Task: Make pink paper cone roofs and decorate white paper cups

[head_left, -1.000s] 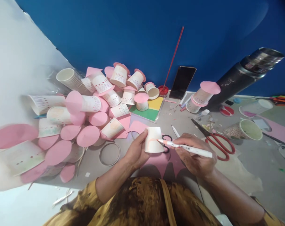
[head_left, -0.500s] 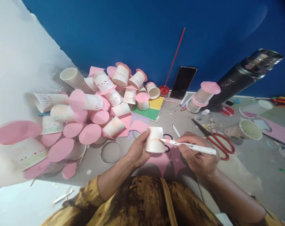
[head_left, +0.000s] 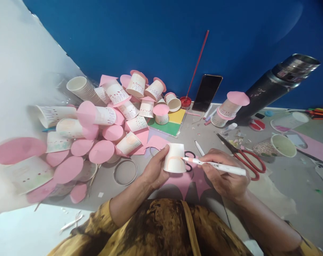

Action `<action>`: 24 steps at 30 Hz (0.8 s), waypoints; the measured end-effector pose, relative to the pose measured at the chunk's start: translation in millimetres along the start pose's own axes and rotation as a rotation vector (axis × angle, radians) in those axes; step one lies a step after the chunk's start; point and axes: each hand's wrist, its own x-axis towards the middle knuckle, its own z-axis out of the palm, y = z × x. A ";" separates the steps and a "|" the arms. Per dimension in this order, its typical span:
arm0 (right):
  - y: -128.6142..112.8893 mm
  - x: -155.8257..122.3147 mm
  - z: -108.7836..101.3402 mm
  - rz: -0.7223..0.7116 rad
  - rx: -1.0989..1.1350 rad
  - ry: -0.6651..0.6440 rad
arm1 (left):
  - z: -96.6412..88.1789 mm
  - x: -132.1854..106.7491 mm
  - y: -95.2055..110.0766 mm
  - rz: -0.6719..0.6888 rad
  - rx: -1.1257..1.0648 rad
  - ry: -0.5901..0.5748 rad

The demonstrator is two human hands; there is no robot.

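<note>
My left hand (head_left: 156,169) grips a white paper cup (head_left: 174,164), turned with its wide rim downward. A pale orange curved line runs across the cup's side. In my right hand (head_left: 226,177) is a white marker (head_left: 222,168) with a peach band, its tip touching or very near the cup's right side. Behind the cup, a pair of black scissor handles (head_left: 189,167) shows in part. Pink paper (head_left: 177,185) with cut-out curves lies below the cup. A white marker cap (head_left: 199,147) rests on the table just beyond my right hand.
Decorated cups with pink paper discs (head_left: 102,152) are heaped at left, beside a stack of plain cups (head_left: 80,87). Red-handled scissors (head_left: 248,160), a speckled cup (head_left: 275,145) and a dark flask (head_left: 273,83) are at right. A phone (head_left: 208,92) leans on the blue wall.
The cup has turned or tilted slightly in my left hand, and the orange line on it looks a little different. The marker stays at its right side.
</note>
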 end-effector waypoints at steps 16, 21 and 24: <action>-2.7 0.3 0.5 0.047 0.029 -0.028 | -0.9 -2.0 0.7 0.009 -0.002 0.011; -2.8 2.1 0.5 0.014 0.032 0.009 | -1.4 -2.5 -0.6 -0.008 -0.029 -0.032; -2.2 1.4 -0.4 0.018 0.031 -0.028 | -0.8 -2.9 -0.5 -0.006 -0.026 -0.010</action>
